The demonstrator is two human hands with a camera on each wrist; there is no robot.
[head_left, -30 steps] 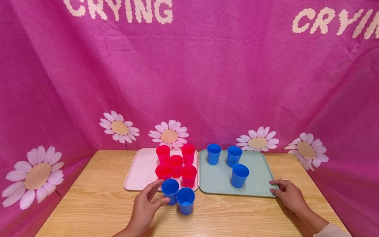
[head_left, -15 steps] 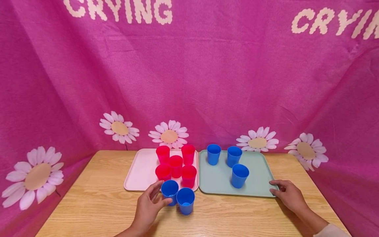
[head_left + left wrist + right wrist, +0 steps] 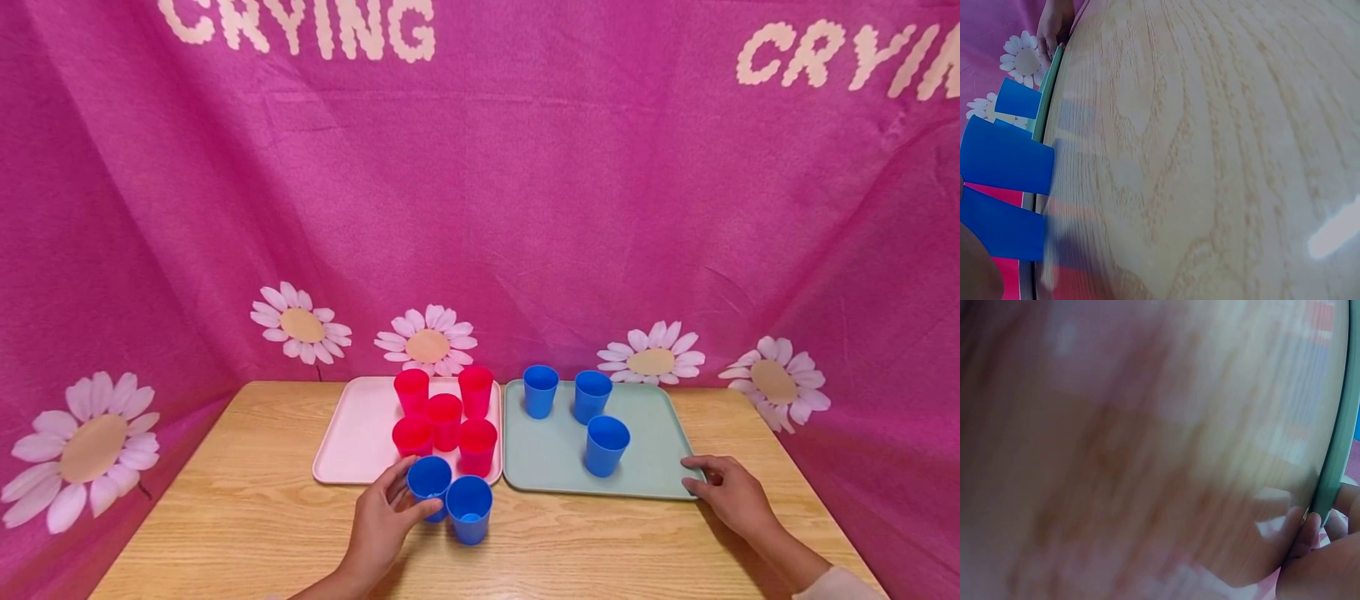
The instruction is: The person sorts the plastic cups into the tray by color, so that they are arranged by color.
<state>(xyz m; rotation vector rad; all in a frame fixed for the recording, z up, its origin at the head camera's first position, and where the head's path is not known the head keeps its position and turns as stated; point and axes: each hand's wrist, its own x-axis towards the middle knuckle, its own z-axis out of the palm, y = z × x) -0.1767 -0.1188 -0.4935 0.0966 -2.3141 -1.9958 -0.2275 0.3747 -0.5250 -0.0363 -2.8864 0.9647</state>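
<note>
My left hand holds a blue cup, with the thumb on its near side and the fingers around its far left side. This cup stands upright just in front of the pink tray. Close against it on the right is a second blue cup, upright on the table. The left wrist view shows the held cup beside my thumb. At the near right corner of the green tray, my right hand grips the rim between thumb and fingers.
Several red cups stand grouped on the right half of the pink tray. Three blue cups stand on the green tray, which lies alongside it. The wooden table ends at a magenta cloth at the back and sides.
My left hand has moved slightly right and closed in on the left blue cup, its thumb now across the near side. That cup has shifted very slightly nearer. My right hand stays put.
</note>
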